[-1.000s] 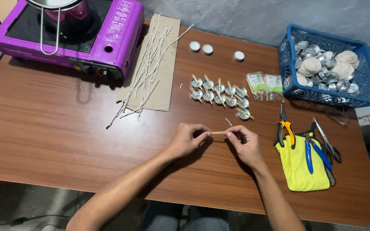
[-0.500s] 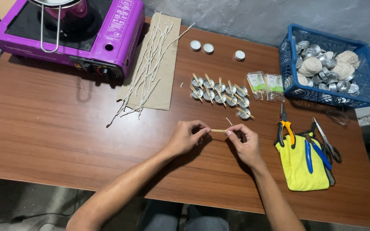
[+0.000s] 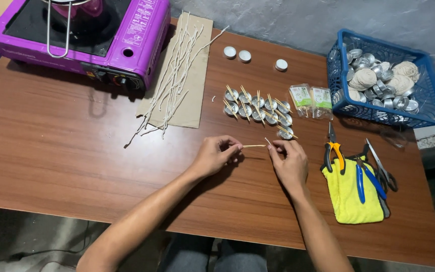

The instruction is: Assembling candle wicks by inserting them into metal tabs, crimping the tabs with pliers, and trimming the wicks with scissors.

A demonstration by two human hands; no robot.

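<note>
Left hand [image 3: 216, 155] and right hand [image 3: 289, 160] pinch thin stick [image 3: 254, 146] at each end, just above table [image 3: 66, 146] near small cups [image 3: 258, 108]; stick looks light, stiff, easily snapped; grip best by ends

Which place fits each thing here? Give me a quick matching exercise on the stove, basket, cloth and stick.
1 stove
2 basket
3 cloth
4 stick

a far right corner of the table
b between both hands
c far left corner
d under the pliers, near right

Pairs: 1-c, 2-a, 3-d, 4-b
</note>
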